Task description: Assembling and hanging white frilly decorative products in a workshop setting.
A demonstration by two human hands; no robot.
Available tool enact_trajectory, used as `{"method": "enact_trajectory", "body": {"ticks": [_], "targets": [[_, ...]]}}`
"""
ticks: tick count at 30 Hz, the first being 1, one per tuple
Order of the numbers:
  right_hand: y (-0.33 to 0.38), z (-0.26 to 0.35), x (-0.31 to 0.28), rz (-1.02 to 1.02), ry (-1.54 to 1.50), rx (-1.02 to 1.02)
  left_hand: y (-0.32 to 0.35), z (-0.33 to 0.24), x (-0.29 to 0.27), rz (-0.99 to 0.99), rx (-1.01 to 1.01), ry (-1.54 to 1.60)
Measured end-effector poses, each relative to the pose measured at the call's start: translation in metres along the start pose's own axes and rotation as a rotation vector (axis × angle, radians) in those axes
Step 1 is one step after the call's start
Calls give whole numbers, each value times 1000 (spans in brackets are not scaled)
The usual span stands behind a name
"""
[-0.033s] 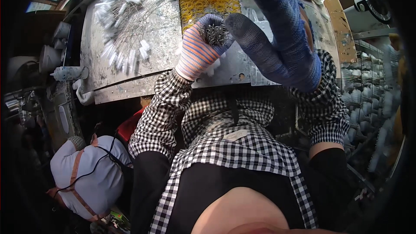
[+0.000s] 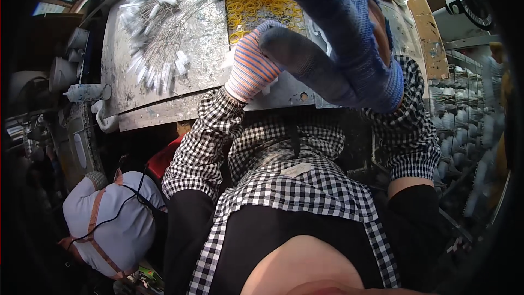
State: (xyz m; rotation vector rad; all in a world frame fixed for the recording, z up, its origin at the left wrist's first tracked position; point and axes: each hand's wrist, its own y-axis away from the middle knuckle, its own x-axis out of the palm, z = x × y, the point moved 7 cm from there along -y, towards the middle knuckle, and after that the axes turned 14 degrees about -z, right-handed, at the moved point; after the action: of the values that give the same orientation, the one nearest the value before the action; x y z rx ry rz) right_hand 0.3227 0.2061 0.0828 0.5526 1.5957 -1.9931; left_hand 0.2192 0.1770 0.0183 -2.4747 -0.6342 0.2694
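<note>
Worktable (image 2: 204,63) is filling the twelve o'clock side, its top scuffed and spotted. Brush rows (image 2: 461,125), white and partly blurred, are lining three o'clock. A fanned pile of wire-stemmed brushes (image 2: 161,27) is lying on the table between ten and eleven. Yellow rubber bands (image 2: 256,3) are heaping up at twelve, just beyond the left hand. The blue-gloved right hand (image 2: 368,68) is hovering at one o'clock, fingers extending well apart from the thumb. That thumb is crossing in front of the stripe-gloved left hand (image 2: 252,65) at twelve, whose fingers are curling inward; I cannot tell whether they are gripping anything or whether the hands are touching. A round black fan (image 2: 474,3) is standing at two, a squeeze bottle (image 2: 86,93) near half past nine.

Knit gloves could be snagging on wire stems if the left hand strays toward eleven; brushing the heap could be scattering bands.

Counting: two hands, one fan, one bottle; brushes and bands are overlapping too densely for an exact number.
</note>
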Motion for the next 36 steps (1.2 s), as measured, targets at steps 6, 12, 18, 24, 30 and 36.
{"method": "enact_trajectory", "body": {"ticks": [6, 12, 18, 24, 30, 36], "targets": [[-34, 36, 57, 483, 2, -55, 4, -25, -1, -79, -60, 175], [-17, 12, 77, 789, 328, -23, 4, -39, 10, -180, -119, 334], [-44, 13, -1, -119, -510, -17, -11, -38, -17, -274, -181, 514], [15, -5, 64, 265, -849, 511, -19, -60, -28, -348, 120, 511], [19, -15, 52, 194, -200, 358, -7, -106, -40, -108, 806, -462], [56, -42, 111, 183, 54, 380, 27, -3, -56, -265, 514, -434]]}}
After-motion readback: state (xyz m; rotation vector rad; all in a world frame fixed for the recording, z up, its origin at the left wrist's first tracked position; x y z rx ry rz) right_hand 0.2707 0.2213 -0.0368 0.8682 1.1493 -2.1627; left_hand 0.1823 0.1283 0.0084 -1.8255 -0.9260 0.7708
